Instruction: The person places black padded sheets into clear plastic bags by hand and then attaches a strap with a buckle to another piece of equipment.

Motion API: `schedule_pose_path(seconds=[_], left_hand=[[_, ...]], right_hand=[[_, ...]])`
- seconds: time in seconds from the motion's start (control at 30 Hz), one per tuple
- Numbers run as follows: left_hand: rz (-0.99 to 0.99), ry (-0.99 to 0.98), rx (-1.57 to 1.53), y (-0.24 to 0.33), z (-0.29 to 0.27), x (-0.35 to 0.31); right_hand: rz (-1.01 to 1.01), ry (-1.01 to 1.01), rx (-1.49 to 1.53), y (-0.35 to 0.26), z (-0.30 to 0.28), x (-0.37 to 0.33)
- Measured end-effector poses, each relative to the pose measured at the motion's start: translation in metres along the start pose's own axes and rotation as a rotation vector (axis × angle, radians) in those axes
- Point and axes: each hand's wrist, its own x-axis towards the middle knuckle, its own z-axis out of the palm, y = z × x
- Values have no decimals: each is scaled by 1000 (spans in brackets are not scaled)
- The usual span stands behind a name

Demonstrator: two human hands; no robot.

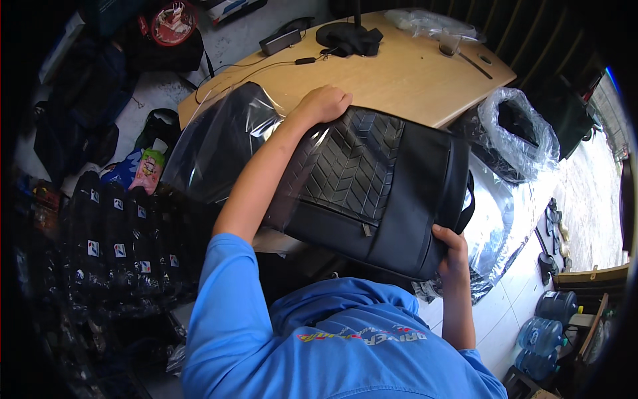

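Note:
A black backpack (419,193) with an embossed herringbone panel and a zipper lies on its side in front of me, tilted, above the near edge of the table. A clear plastic bag (219,139) covers its left part and spreads out to the left. My left hand (325,104) is closed at the backpack's far edge, gripping the plastic bag there; whether it also grips the backpack cannot be made out. Around the backpack's near right corner my right hand (453,250) is closed, its thumb on top and the fingers mostly hidden beneath. A black strap loop sticks out on the right side.
The wooden table (392,83) carries a black stand (349,38), cables, a cup (449,44) and clear plastic. Wrapped black goods (119,246) crowd the left. At right are a plastic-wrapped bundle (518,133), shoes (548,263) and large blue water bottles (539,334).

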Motion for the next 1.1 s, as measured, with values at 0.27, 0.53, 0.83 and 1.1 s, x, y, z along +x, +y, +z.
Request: schedule_pose_path(seconds=[0.27,0.53,0.83,1.1], left_hand=[[-171,127,13,28,-28,15],[-115,256,53,26,-39,24],[-329,285,148,103,-55,-133],[-243,315,556,94,-41,-160]], right_hand=[[58,-35,-137,-37,8,27],[5,-183,-280,-56,48,30],[-39,-28,2,-9,48,29],[-133,-27,18,19,81,1]])
